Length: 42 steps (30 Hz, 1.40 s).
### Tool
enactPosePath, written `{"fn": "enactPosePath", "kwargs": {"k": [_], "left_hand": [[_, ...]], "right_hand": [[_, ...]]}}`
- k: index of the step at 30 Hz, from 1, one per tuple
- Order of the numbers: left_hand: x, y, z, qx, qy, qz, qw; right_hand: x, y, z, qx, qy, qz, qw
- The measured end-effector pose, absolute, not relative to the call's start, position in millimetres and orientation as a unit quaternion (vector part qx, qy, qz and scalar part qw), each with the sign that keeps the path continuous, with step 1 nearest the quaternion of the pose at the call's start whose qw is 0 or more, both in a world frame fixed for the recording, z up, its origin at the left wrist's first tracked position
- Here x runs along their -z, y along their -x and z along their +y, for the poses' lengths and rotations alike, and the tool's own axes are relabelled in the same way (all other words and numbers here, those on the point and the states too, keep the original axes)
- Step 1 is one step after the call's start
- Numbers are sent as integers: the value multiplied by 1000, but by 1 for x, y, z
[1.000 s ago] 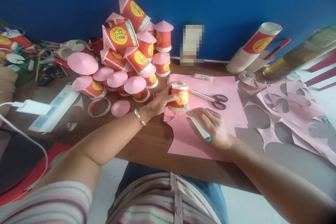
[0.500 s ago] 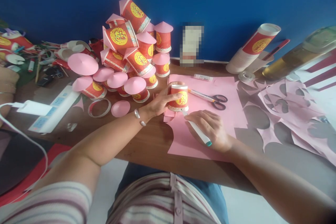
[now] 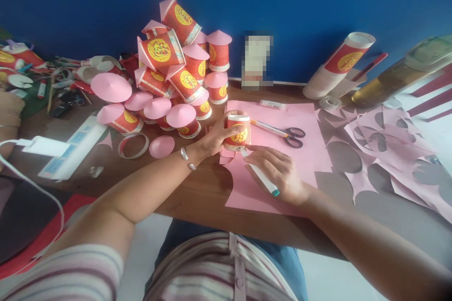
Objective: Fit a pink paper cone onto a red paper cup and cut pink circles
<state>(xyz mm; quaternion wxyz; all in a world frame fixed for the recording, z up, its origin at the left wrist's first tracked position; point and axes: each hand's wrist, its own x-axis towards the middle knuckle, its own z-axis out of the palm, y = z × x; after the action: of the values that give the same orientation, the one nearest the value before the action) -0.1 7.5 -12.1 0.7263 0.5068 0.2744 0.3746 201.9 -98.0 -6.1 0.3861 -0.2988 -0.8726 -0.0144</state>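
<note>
My left hand [image 3: 218, 135] is wrapped round a red paper cup [image 3: 237, 135] with a yellow emblem, its thumb across the front. A white marker [image 3: 263, 178] with a green end lies in the closed grip of my right hand [image 3: 275, 169]. The marker's tip is at the cup's lower rim; whether it touches I cannot tell. Below both hands lies a sheet of pink paper [image 3: 263, 193]. Just right of the cup are black-handled scissors [image 3: 295, 138] with a pen [image 3: 270, 128] beside them, and a glue stick [image 3: 272, 104] lies farther back.
Red cups with pink cone tops [image 3: 186, 83] are piled at the back left. A power strip [image 3: 70, 150] and a tape ring [image 3: 133, 146] lie on the left. On the right are a cup stack [image 3: 334, 63], a tall bottle [image 3: 391, 75] and pink offcuts [image 3: 360, 181].
My left hand and the cup have moved slightly left. My right hand and the marker have shifted a little left with them, the tip staying by the lower rim.
</note>
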Motion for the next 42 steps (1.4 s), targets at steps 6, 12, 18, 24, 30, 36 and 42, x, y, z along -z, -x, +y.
{"fn": "enactPosePath", "kwargs": {"k": [6, 12, 18, 24, 30, 36, 42], "left_hand": [[11, 0, 7, -371, -505, 290, 723], [12, 2, 10, -361, -517, 278, 725], [15, 3, 12, -365, -530, 257, 720], [13, 3, 10, -365, -529, 261, 720], [9, 3, 8, -365, -542, 268, 708], [8, 4, 7, -347, -545, 273, 713], [10, 3, 8, -352, -550, 272, 707]], "right_hand": [[7, -203, -98, 2, 291, -874, 390], [8, -203, -99, -3, 287, -872, 397], [4, -203, -99, 8, 294, -871, 393], [4, -202, -98, 20, 312, -860, 405], [1, -202, -98, 29, 313, -863, 396], [2, -204, -97, 40, 332, -856, 394], [1, -204, -96, 40, 330, -859, 390]]}}
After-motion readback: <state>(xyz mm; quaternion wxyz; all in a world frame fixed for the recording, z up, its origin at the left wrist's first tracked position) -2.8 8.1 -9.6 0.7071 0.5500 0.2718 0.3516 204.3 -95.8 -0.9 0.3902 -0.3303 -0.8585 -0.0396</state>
